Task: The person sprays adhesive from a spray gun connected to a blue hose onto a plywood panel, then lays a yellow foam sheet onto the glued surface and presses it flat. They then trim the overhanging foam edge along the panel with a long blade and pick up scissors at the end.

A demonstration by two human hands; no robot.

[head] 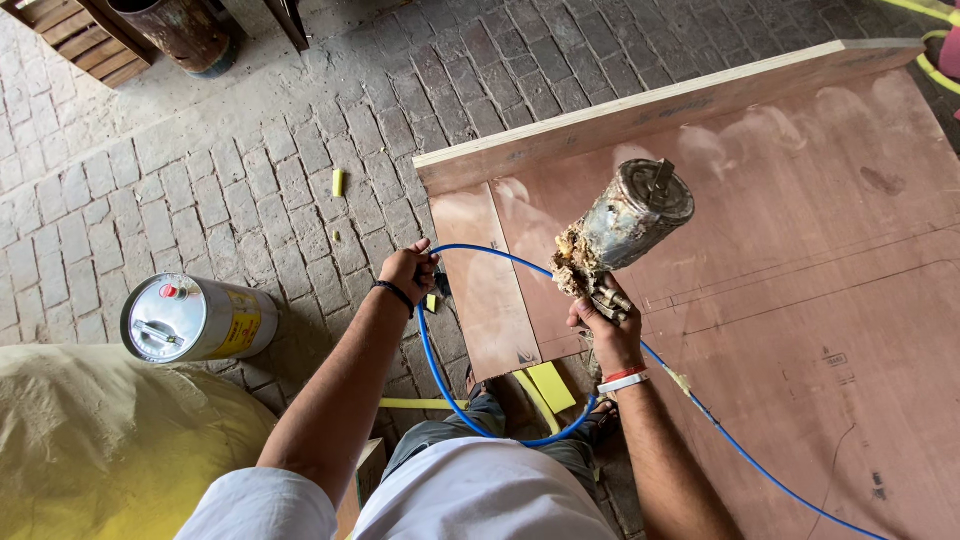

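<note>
My right hand point(606, 330) grips a spray gun point(618, 232) with a grimy metal cup, crusted with dried yellowish glue at its neck, tilted over a reddish-brown plywood panel point(800, 260). A blue air hose point(455, 395) loops from the gun down past my knees and back up to my left hand point(409, 270), which is closed around the hose just off the panel's left corner. A second stretch of the blue hose runs off to the lower right across the panel.
A silver metal can point(195, 318) with a yellow label lies on the brick paving at left. A yellow sack point(110, 440) fills the lower left. A rusty drum point(185, 32) and wooden pallet point(80, 35) stand far left. Yellow scraps lie near my feet.
</note>
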